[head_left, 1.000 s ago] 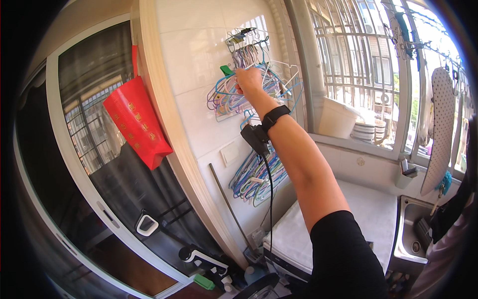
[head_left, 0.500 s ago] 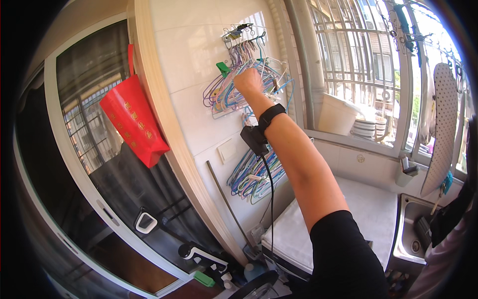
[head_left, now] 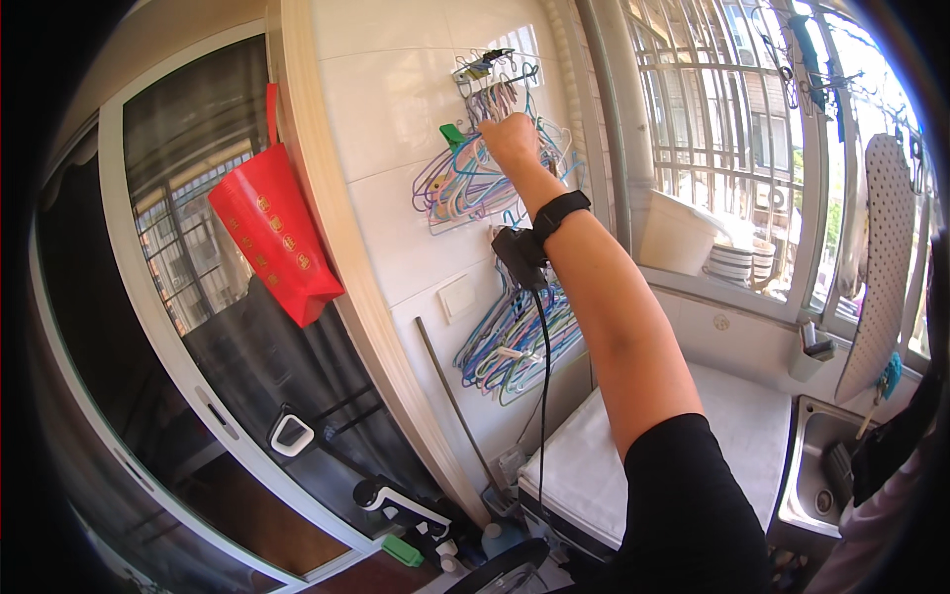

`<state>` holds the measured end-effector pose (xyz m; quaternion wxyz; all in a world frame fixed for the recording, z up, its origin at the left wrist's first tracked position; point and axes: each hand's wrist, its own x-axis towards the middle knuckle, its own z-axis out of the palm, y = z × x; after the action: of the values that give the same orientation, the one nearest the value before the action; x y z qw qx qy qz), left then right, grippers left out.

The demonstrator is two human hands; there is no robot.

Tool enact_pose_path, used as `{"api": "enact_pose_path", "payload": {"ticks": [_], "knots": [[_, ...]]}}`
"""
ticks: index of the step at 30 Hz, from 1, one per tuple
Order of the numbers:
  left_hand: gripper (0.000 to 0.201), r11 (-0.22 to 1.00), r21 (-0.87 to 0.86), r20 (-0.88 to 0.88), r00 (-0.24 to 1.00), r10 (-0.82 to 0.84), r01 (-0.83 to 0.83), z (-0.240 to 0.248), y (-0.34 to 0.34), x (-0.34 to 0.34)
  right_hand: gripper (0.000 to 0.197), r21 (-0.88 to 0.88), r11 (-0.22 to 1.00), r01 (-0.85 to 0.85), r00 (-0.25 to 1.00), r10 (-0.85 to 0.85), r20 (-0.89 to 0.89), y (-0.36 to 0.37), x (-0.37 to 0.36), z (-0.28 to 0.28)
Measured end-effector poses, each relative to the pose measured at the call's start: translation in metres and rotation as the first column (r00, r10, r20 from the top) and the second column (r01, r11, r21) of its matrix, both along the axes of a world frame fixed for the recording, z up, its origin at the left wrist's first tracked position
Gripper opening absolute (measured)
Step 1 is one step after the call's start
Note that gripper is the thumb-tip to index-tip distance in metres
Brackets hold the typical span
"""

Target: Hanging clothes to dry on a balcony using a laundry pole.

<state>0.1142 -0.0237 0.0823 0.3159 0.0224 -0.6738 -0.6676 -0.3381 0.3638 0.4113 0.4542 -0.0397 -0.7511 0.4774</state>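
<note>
My right hand [head_left: 512, 140], the only one in view, reaches up to a bunch of thin coloured clothes hangers [head_left: 445, 203] on the tiled wall. Its fingers are curled closed around the hangers just below their hooks; the fingertips are partly hidden. The hangers hang from a small wall rack [head_left: 485, 67] with clips on top. A green clip [head_left: 452, 137] sits just left of the hand. A black band [head_left: 564, 210] and a dark box [head_left: 519, 259] with a cable are on my wrist. My left hand is out of view.
A second bunch of hangers [head_left: 495, 346] hangs lower on the wall, above a white-topped appliance [head_left: 732, 406]. A steel sink [head_left: 816, 495] is at right, beneath a barred window [head_left: 712, 119]. A red bag [head_left: 277, 238] hangs by the sliding door [head_left: 178, 366] at left.
My right hand has moved up a little, from among the hangers' bodies toward their hooks. The view has shifted slightly.
</note>
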Motion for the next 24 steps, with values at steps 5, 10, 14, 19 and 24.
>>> {"api": "enact_pose_path", "payload": {"ticks": [5,10,14,19,24], "knots": [[0.034,0.998,0.057,0.022,1.0,-0.011,0.009,-0.002,0.002,-0.001,0.038,-0.021,0.993,-0.118,0.993,0.118,-0.004,0.01,-0.003,-0.003],[0.026,0.993,0.112,0.077,0.997,0.031,-0.039,-0.008,0.004,-0.005,0.042,-0.006,0.999,-0.053,0.999,0.053,-0.015,0.008,-0.021,-0.003],[0.027,0.994,0.105,0.076,0.997,-0.023,0.015,-0.004,0.011,-0.012,0.027,0.017,1.0,-0.025,0.998,0.026,-0.065,0.02,-0.055,-0.009],[0.028,0.995,0.093,0.059,0.998,-0.028,0.023,0.0,0.017,-0.011,0.013,-0.171,0.933,-0.317,0.942,0.331,0.059,0.019,-0.036,-0.013],[0.031,0.994,0.103,0.056,0.997,-0.046,0.04,-0.006,0.012,-0.01,0.023,-0.157,0.918,-0.365,0.919,0.382,0.098,0.004,-0.009,-0.018]]}}
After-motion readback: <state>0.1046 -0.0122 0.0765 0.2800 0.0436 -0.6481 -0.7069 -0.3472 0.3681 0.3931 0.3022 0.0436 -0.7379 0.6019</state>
